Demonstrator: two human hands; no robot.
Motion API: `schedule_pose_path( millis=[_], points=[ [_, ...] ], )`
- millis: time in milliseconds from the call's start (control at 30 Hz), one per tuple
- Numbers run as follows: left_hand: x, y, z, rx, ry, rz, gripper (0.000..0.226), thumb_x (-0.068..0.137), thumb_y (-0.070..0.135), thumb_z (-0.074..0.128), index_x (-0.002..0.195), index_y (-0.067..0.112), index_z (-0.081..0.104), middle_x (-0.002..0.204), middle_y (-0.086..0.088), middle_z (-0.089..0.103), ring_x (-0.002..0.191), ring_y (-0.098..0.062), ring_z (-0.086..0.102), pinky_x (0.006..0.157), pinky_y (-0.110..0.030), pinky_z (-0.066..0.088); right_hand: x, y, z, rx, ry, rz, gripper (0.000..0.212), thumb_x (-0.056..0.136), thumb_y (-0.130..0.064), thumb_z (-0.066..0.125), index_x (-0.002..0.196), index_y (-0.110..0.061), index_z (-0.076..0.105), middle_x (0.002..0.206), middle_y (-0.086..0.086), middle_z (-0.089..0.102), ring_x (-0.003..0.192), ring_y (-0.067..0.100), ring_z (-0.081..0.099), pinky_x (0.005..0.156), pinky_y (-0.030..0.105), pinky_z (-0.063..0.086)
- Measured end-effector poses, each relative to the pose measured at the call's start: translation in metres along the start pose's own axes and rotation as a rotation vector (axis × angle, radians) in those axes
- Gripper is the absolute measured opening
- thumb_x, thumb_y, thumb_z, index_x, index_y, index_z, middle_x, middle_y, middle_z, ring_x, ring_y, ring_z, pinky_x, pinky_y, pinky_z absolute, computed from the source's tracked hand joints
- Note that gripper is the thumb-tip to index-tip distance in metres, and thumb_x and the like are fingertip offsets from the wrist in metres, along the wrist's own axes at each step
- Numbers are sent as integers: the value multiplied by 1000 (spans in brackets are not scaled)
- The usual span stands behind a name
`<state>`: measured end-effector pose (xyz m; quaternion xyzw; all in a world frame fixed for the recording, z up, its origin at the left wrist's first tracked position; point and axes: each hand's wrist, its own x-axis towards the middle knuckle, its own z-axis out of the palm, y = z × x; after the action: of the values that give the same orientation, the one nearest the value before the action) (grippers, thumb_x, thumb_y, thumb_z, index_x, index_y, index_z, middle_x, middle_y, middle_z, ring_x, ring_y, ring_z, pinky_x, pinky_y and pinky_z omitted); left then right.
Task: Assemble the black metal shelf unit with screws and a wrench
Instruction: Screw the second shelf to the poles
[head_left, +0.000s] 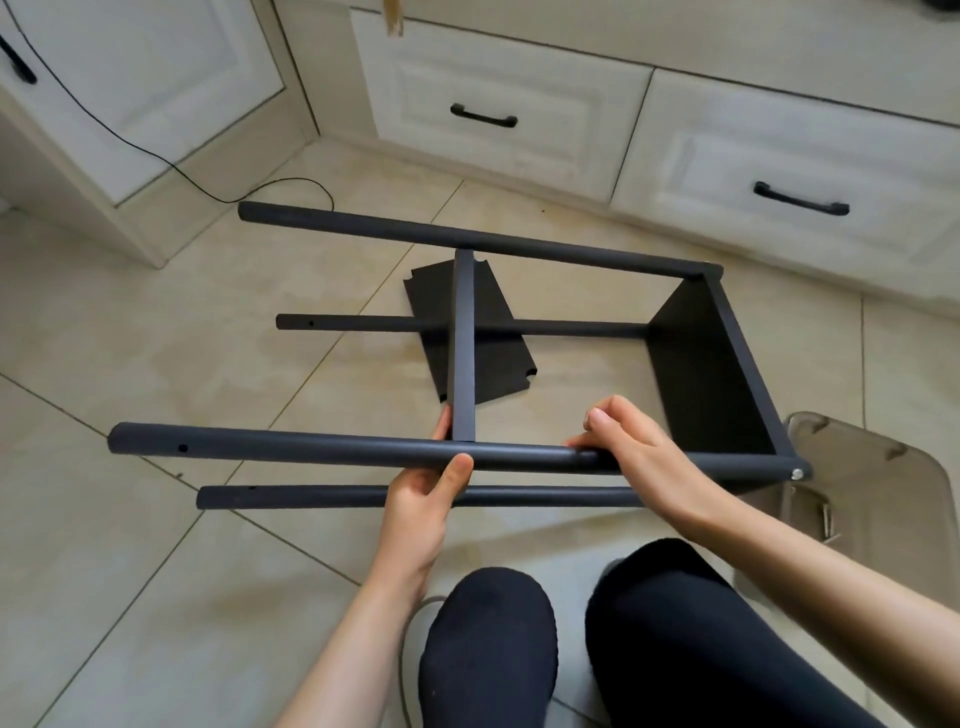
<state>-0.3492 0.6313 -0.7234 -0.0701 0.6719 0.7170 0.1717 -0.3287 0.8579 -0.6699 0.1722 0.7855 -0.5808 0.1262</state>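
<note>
1. The shelf unit (519, 338) lay on its side on the tiled floor (156, 338), ahead of the person's knees
2. The left hand (423, 504) curled round the near top pole (311, 451), beside the middle shelf (463, 343); the right hand (631, 457) rested on that pole, its fingers only loosely bent
3. Its poles ran left to right, their free ends pointing left
4. Risk, as a judgement: the middle shelf could slip out of line if the pole twisted before a screw held it
</note>
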Motion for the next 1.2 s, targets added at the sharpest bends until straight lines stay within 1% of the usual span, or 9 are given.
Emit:
schedule_pose_path(
  millis=[200, 400, 533, 667, 800, 900, 967, 1100, 1200],
  points=[
    [-5, 2, 3, -1, 67, -16, 49, 71, 50, 71, 118, 45, 61, 104, 30, 72, 101, 13, 64, 74, 1, 45, 4, 11, 9, -57, 79, -23, 27, 102, -45, 32, 94, -26, 50, 90, -13, 73, 110, 21, 59, 105, 53, 38],
    [-14, -6, -12, 9, 289, -77, 60, 52, 50, 82, 101, 17, 76, 94, 7, 79, 90, -4, 73, 74, -12, 53, 8, 19, 28, -118, 137, 40, 24, 102, -43, 30, 92, -31, 48, 84, -11, 72, 112, 26, 54, 104, 51, 37],
    [-17, -14, -21, 93, 329, -163, 67, 47, 59, 82, 98, 15, 76, 95, 4, 79, 95, -11, 74, 91, -31, 53, 6, 23, 38, -180, 146, 50, 26, 104, -40, 30, 85, -29, 44, 83, -11, 71, 112, 25, 52, 102, 43, 32],
    [-15, -14, -27, 225, 299, -190, 65, 47, 64, 80, 94, 20, 77, 91, 9, 79, 95, -12, 74, 91, -32, 53, 8, 20, 36, -201, 112, 83, 24, 104, -40, 30, 90, -28, 45, 85, -16, 70, 111, 23, 48, 93, 36, 27],
    [-15, 0, -32, 617, 295, -185, 63, 49, 81, 64, 75, 24, 76, 72, 14, 75, 83, -9, 72, 73, -27, 52, 7, 20, 35, -205, 82, 76, 24, 105, -39, 30, 97, -24, 47, 86, -16, 69, 110, 20, 47, 91, 32, 23],
    [-18, 19, -33, 1184, 305, -133, 83, 52, 97, 37, 50, 18, 65, 49, 3, 64, 60, -18, 64, 55, -30, 51, 6, 21, 35, -204, 80, 80, 23, 105, -39, 30, 94, -26, 46, 87, -16, 69, 110, 20, 46, 89, 30, 22],
    [-19, 29, -32, 1446, 348, 22, 83, 56, 97, 31, 47, 17, 50, 43, 1, 52, 50, -27, 54, 45, -26, 37, 6, 20, 34, -203, 73, 84, 24, 104, -39, 30, 93, -27, 46, 89, -15, 70, 111, 22, 45, 89, 31, 24],
    [-2, 47, -34, 1514, 217, 472, 61, 63, 77, 63, 67, 19, 43, 60, 4, 46, 58, -26, 45, 49, -28, 28, 7, 19, 32, -207, 55, 79, 23, 104, -40, 31, 93, -28, 47, 92, -13, 70, 111, 24, 46, 90, 35, 29],
    [20, 53, -43, 1515, -84, 473, 77, 65, 71, 67, 122, 19, 62, 120, -3, 59, 111, -31, 55, 84, -46, 49, 7, 18, 30, -208, 42, 90, 22, 103, -41, 32, 93, -28, 47, 92, -15, 70, 111, 24, 46, 87, 35, 30]
  ],
)
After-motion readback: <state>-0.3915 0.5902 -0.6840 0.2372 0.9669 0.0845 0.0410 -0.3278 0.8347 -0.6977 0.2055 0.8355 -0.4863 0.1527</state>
